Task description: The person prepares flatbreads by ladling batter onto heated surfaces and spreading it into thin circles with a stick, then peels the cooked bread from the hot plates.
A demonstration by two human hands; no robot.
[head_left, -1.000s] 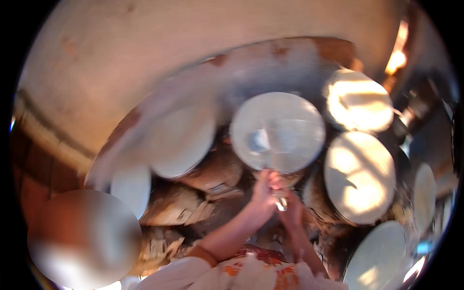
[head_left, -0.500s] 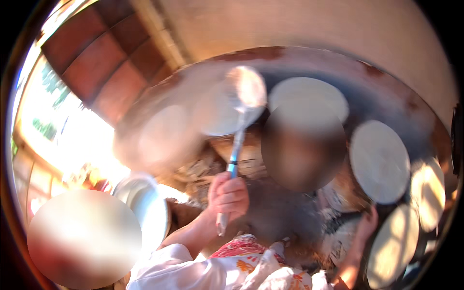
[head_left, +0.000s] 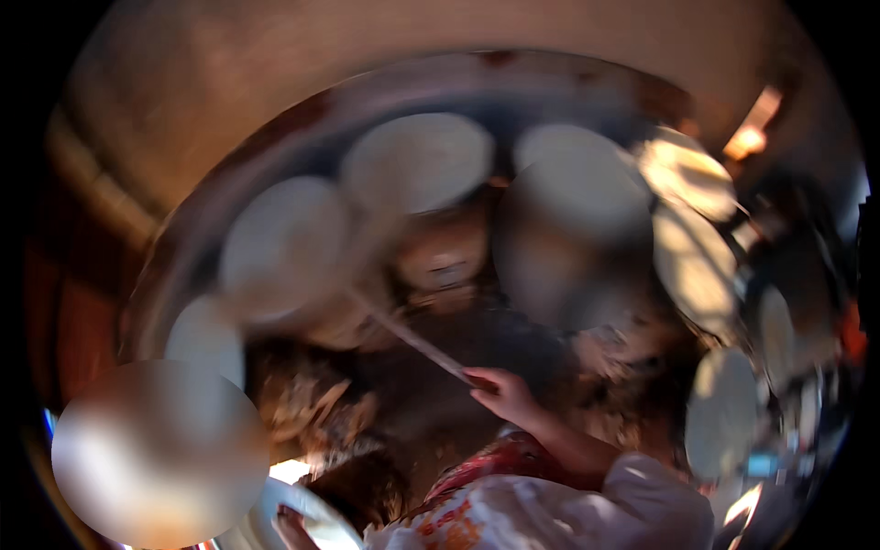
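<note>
Handle [head_left: 417, 341], thin, pale and straight, slants up-left from the right hand [head_left: 495, 392], which is closed around its lower end; its far end (too blurred to make out) points toward a pale round pan [head_left: 284, 247]. Well apart, the left hand [head_left: 291, 530] is at a white basin [head_left: 332, 524]; its grip I cannot tell.

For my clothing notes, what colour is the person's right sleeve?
The right sleeve is white; it shows best in the head view.
</note>
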